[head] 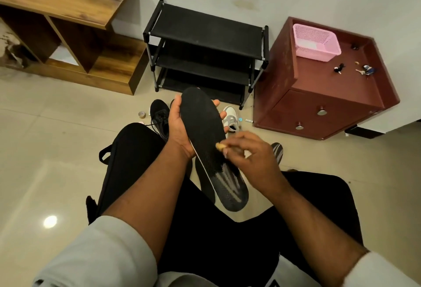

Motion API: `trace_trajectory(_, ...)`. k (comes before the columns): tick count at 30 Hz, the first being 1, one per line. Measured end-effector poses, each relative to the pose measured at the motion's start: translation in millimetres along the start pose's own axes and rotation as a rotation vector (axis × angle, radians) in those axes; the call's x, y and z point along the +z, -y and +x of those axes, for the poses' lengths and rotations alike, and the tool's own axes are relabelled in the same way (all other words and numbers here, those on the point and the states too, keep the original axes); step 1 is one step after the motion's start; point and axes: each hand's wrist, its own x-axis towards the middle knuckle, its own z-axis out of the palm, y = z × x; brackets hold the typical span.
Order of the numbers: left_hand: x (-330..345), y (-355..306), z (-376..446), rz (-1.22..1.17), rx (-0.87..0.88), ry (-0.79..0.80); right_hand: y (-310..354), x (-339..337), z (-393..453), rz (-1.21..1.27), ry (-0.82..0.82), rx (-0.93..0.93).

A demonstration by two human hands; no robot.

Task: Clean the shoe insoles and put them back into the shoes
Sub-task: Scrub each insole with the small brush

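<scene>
Fingers (pixel 217 113) of the left hand (pixel 180 127) curled round the black insole (pixel 205 132), thumb side at its left edge, fingertips showing past its right edge, mid-frame. Insole held tilted, toe end up toward the black shoe rack (pixel 205 43), heel end with grey stripes low over the lap. Right hand (pixel 252 154) fingers pinched narrow on a small tan object (pixel 220 146), blurred, touching the insole's right side near its middle. Black shoe (pixel 159 113) on the floor just left of the left hand; white shoe (pixel 231 118) just right of the insole. A second striped insole (pixel 278 151) partly hidden behind the right hand. Maroon cabinet (pixel 319 109) with pink basket (pixel 315 42) upper right.
</scene>
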Motion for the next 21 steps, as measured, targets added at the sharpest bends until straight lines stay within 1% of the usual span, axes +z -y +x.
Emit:
trace_trajectory(3,1.4,2.2,-2.6,-0.061,0.051,-0.030,1.3,0.8,1.5,0.287,-0.217,0.281)
trace_trajectory(5,-2.2,2.3,-1.8,-0.148,0.095,-0.061,0.6,4.2,0.0,0.466,-0.276,0.501)
trace_trajectory(6,-3.1,2.0,-1.6,-0.162,0.108,-0.064,0.6,6.5,-1.3,0.524,-0.290,0.564)
trace_trajectory(8,-2.8,3.3,-2.9,-0.114,0.102,-0.054,1.5,12.5,-0.3,0.594,-0.336,0.606)
trace_trajectory(11,4.2,13.0,-10.9,0.027,0.058,-0.015,6.3,21.7,12.4,0.588,-0.405,0.544)
trace_trajectory(14,10.3,23.2,-21.7,0.075,-0.032,0.062,6.3,30.3,26.1,0.417,-0.406,0.399)
trace_trajectory(16,9.9,25.9,-24.8,0.080,-0.069,0.094,5.1,32.8,32.7,0.238,-0.362,0.294)
trace_trajectory(18,7.2,24.5,-23.4,0.030,-0.065,0.098,2.3,29.6,36.5,0.079,-0.273,0.221)
trace_trajectory(21,1.1,17.9,-16.9,-0.041,-0.016,0.097,3.1,20.7,33.2,-0.029,-0.098,0.163)
